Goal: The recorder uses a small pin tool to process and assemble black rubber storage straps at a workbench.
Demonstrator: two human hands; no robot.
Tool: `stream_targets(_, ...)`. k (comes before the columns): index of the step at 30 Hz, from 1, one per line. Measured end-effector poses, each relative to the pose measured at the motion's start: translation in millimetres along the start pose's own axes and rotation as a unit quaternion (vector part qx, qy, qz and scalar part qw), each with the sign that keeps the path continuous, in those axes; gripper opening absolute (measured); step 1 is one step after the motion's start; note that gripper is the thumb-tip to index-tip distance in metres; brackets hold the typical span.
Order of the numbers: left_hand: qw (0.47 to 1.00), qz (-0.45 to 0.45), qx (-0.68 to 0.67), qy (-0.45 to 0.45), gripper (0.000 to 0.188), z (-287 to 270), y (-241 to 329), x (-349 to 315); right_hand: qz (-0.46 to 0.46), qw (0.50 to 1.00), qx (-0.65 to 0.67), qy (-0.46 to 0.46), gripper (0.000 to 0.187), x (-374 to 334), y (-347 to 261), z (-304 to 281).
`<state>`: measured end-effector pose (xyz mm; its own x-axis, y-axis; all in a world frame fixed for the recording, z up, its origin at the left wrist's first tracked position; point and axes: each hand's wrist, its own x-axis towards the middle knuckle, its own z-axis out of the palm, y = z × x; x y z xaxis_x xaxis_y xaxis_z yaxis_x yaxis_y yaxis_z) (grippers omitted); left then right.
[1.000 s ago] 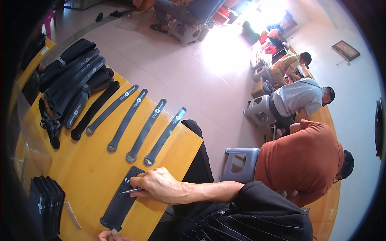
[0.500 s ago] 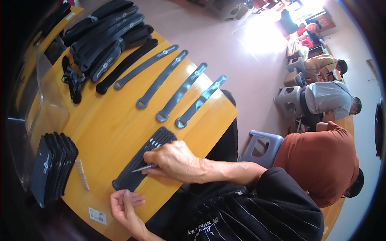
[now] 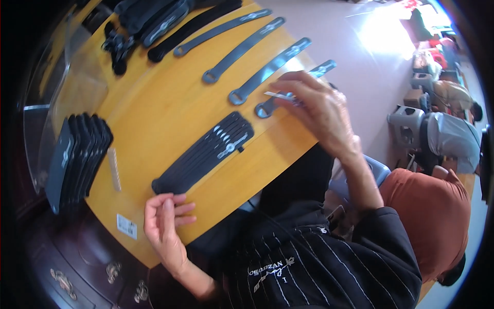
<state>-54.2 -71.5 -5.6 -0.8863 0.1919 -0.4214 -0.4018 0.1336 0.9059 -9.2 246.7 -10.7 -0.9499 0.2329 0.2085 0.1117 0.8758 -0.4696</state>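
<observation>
Nearest me, my left hand [image 3: 163, 222] rests flat, fingers loose, empty, touching the lower-left end of the black ribbed rubber strap [image 3: 203, 153]; its long axis runs up-right toward my right hand [image 3: 314, 110], fingers pinched on a thin silver metal pin [image 3: 280, 95] beyond.

Right hand [image 3: 314, 110] covers mid part of nearest grey strap [image 3: 321, 67]; black pile [image 3: 149, 15] upper left cut by frame edge; sticker [image 3: 126, 226] too small to read.
</observation>
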Motion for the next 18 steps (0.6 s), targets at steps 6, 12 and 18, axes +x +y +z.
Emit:
stream_targets(6, 0.993, -0.059, -0.101, 0.013, 0.017, -10.3, -5.5, 11.2, 0.030, 0.998, -0.007, -0.058, 0.019, -9.3, 9.3, -9.1)
stream_targets(12, 0.970, -0.101, -0.220, -0.004, 0.019, -26.2, -10.4, 12.7, 0.075, 0.989, 0.088, -0.087, 0.022, -6.9, 9.1, -14.3)
stream_targets(18, 0.999, 0.044, -0.012, 0.013, 0.015, 21.4, -6.6, -19.9, 0.087, 0.981, 0.096, -0.147, 0.025, -6.1, 13.0, -14.7)
